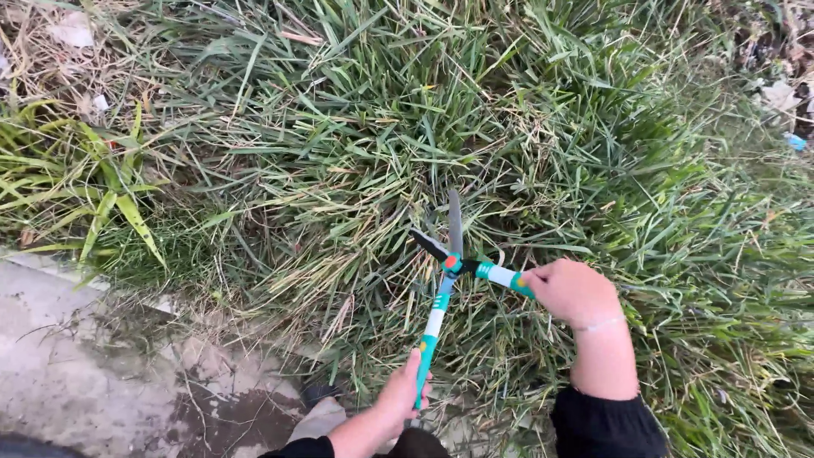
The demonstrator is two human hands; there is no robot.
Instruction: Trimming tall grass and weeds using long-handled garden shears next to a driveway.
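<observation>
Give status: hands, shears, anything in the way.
Left hand and right hand each shut on a handle of the hedge shears. Blades open, over long grass. Concrete slab at left, nothing blocking.

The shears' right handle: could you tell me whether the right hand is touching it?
Touching. The head view shows the right hand closed around the end of the shears' teal and white handle, with no gap.

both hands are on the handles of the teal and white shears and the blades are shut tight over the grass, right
Not quite. The head view shows the blades spread open in a V over the grass, not shut. The rest holds: the left hand and the right hand each hold a handle of the teal and white shears.
</observation>
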